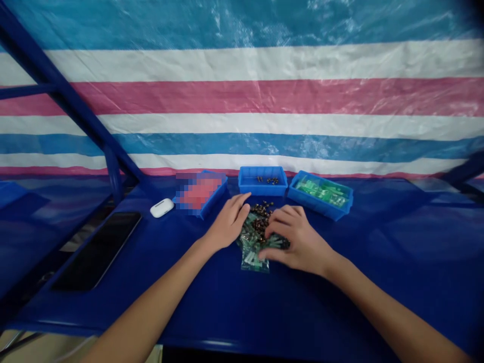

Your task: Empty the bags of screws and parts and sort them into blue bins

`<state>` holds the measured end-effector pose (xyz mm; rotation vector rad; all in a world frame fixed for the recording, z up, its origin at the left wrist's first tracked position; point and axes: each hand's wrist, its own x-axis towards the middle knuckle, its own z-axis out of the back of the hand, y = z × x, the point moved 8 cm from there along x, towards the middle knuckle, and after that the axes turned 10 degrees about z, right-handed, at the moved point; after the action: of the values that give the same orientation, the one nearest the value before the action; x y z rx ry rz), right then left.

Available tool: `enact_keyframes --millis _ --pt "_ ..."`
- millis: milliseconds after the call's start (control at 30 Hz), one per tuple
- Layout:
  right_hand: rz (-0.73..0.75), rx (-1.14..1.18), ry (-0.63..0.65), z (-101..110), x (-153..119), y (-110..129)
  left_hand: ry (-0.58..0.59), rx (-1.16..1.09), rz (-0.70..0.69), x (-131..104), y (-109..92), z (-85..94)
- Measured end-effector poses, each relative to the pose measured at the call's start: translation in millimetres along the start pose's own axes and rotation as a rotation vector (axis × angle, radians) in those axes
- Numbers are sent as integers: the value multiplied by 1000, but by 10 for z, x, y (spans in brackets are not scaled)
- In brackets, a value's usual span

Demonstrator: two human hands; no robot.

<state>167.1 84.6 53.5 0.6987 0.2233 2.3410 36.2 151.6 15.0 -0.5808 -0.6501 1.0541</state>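
Between my hands lies a heap of small dark brown, shiny pieces [260, 224], mixed with small clear plastic packets [255, 258] that hold pale greenish strips. My left hand [228, 223] rests at the heap's left edge, its fingers stretched forward and nothing in them that I can see. Over the right side of the heap, my right hand [298, 239] curves downward with thumb and fingers apart. Its fingertips touch or hover just above the pieces and packets; which of the two I cannot tell.
Behind the heap, a blue bin [262, 189] holds a few brown pieces. To its right, another blue bin [317, 201] contains green packets; a third bin [214, 200] at left has blurred red contents. A white earbud case [162, 207] and a phone [99, 249] lie leftward on the blue table [227, 312].
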Motion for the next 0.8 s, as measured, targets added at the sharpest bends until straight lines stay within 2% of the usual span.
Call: enact_keyframes --millis 67,167,333,467,567,633,700,800 --pt "73 -85 97 -125 0 151 -44 -20 12 12 32 32" --pt "74 -165 171 -274 -22 202 -78 -22 2 11 22 63" --pt "30 -25 199 -342 -45 169 -88 -7 -14 -5 -33 84" --pt "-59 210 148 -282 -35 93 -52 1 4 -5 -23 55" --pt "-222 546 135 -279 -55 -70 -87 -5 -11 -8 -54 107" --pt "-341 784 60 -253 -72 -201 -158 -8 -46 -27 -125 197" --pt "-434 931 -73 -194 -89 -330 -192 -22 -79 -55 -214 266" --pt "-514 1011 -179 -177 -114 -428 -100 -95 -103 -86 -324 242"
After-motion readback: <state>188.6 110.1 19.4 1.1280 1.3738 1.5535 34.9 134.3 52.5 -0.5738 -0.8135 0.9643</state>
